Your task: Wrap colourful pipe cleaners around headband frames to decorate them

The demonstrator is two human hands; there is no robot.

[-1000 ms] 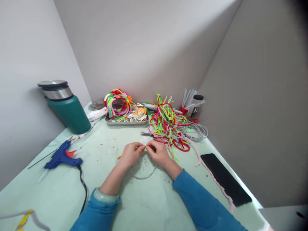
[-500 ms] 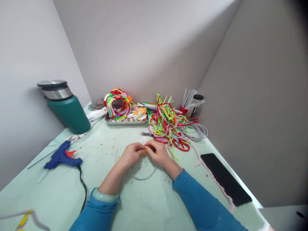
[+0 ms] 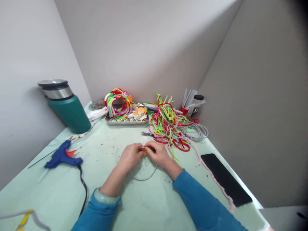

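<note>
My left hand (image 3: 130,157) and my right hand (image 3: 158,154) meet over the middle of the table, fingers closed in pinches. Between their fingertips is a short piece of orange pipe cleaner (image 3: 144,152), bent around a thin grey hoop (image 3: 144,179). The left fingers grip the hoop beside the orange piece, while the right thumb and forefinger pinch at the orange piece. The hoop's lower curve hangs below both hands; its upper part is mostly hidden by them. Just beyond the right hand lie scissors with dark blades (image 3: 147,134) and red handles.
A heap of coloured pipe cleaners (image 3: 168,123) lies behind, near grey wire coils (image 3: 198,132). A metal tray (image 3: 127,123) holds cut pieces and wrapped hoops. To the left are a blue glue gun (image 3: 61,155) and green bottle (image 3: 69,112); a black phone (image 3: 226,179) lies right.
My left hand has turned slightly, its fingers curling over more of the hoop beside the orange piece. The right hand stays nearly still.
</note>
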